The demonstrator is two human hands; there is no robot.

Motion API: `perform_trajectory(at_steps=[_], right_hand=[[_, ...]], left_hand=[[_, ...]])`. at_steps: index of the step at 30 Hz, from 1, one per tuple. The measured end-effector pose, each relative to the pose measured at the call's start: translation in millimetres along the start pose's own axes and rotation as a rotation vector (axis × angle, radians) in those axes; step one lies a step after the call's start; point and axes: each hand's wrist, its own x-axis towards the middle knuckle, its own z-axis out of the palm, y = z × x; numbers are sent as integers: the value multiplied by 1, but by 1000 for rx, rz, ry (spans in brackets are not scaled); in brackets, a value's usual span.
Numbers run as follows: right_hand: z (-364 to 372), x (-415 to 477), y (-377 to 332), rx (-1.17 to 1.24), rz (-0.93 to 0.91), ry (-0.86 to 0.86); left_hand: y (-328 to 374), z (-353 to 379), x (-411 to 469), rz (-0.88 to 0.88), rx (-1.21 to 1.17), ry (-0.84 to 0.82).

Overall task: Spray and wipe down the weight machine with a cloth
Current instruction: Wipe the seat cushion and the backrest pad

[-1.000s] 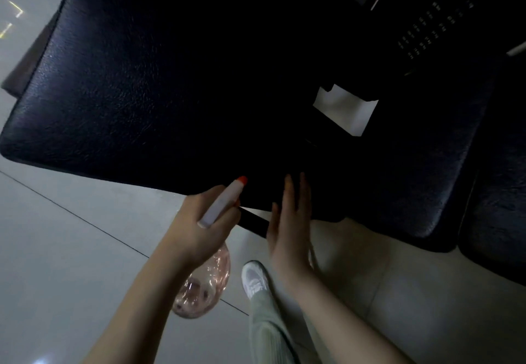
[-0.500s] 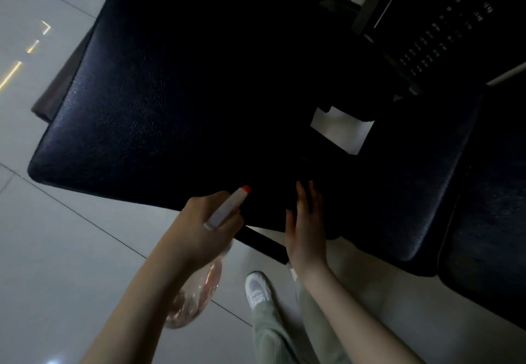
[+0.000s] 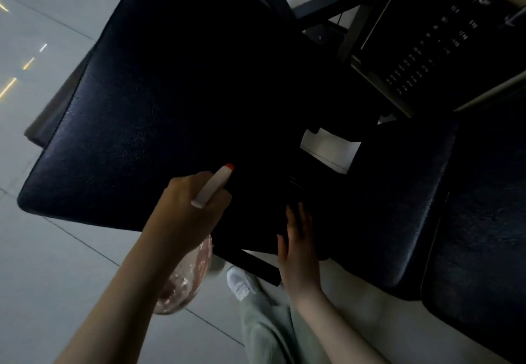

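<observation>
At six o'clock a pale trouser leg (image 3: 267,332) and a white shoe (image 3: 240,281) stand on the glossy tiled floor (image 3: 57,278). Near centre the left hand (image 3: 187,212) grips a spray bottle (image 3: 186,275). Its pinkish body is half hidden behind the wrist, and its red-tipped nozzle points toward one o'clock over the black seat pad (image 3: 128,136). At five o'clock the right hand (image 3: 299,247) lies flat, fingers straight, on the pad's dark front edge. Shadow swallows the fingertips, and no cloth can be made out there. A second pad (image 3: 398,207) fills three o'clock. The weight stack (image 3: 421,59), its numbers faint, sits at one o'clock beside grey frame bars (image 3: 327,8).
</observation>
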Motion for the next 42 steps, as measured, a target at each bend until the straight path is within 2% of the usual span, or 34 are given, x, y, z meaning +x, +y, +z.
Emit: perform_trajectory(at_steps=[5, 12, 17, 25, 29, 35, 37, 38, 42], right_hand=[[-2, 0, -4, 36, 14, -25], [-1, 0, -5, 31, 28, 8], [-1, 1, -5, 40, 41, -11], [-6, 14, -13, 85, 39, -6], [-8, 36, -19, 165, 95, 77], [14, 102, -65, 340, 261, 322], [21, 98, -75, 252, 192, 346], [22, 90, -73, 180, 85, 322], [12, 66, -38, 1, -340, 51]], left_hand=[[4, -14, 6, -59, -5, 2], [8, -37, 19, 17, 85, 16], [15, -43, 34, 2, 44, 32], [10, -45, 54, 85, 106, 70], [5, -43, 60, 92, 79, 97], [-2, -47, 66, 67, 29, 102], [-4, -47, 68, 61, -23, 89], [-4, -47, 69, 59, -33, 91], [-5, -47, 71, 75, -12, 120]])
